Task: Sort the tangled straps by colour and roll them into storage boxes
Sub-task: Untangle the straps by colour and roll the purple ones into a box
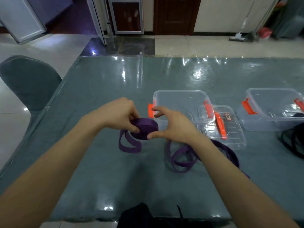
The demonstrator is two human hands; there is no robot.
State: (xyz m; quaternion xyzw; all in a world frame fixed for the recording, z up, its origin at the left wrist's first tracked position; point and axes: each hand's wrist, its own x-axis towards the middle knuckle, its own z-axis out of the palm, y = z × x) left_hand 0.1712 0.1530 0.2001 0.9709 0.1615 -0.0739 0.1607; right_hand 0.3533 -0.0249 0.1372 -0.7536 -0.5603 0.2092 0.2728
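Observation:
A half-rolled purple strap coil (145, 127) is held above the table. My left hand (120, 115) pinches the coil from its left side. My right hand (172, 125) touches the coil's right edge with its thumb, its other fingers spread and curved above. Loose purple strap hangs in loops (130, 145) under the coil and lies in loops (182, 159) on the table under my right wrist. A clear storage box (181, 97) with orange latches stands just behind the hands. A second clear box (276, 109) stands to the right, something dark inside it. Black strap (294, 139) lies at the right edge.
A clear lid (228, 129) with an orange handle leans against the nearer box. The table (98, 89) has a glossy teal cover. A grey chair (29, 83) stands at its left. Dark cloth (139, 214) lies at the near edge.

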